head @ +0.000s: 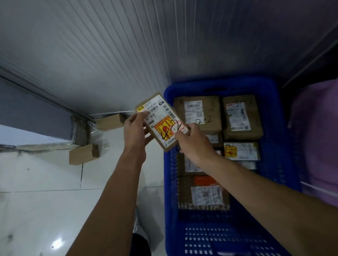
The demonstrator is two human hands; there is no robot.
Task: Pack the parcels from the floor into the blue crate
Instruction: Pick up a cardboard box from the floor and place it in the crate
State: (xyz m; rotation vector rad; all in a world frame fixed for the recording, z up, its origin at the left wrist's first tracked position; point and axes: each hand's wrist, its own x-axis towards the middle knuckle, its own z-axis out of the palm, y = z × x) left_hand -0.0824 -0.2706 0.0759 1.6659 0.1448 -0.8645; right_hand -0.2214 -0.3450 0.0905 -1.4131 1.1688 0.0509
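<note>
Both your forearms reach forward, with left hand [134,130] and right hand [192,143] raised side by side and each grasping the small parcel [162,119]: left fingers curl round its left edge, right thumb and fingers pinch its near right corner. The parcel is label-up, tilted, held in the air over the left rim of the blue crate [220,84], which has several labelled boxes [197,114] inside. The crate sits on white floor tiles [41,203] by a ribbed grey wall [101,53], with two cardboard boxes [83,154] on the floor at left and purple fabric [325,139] at right.
</note>
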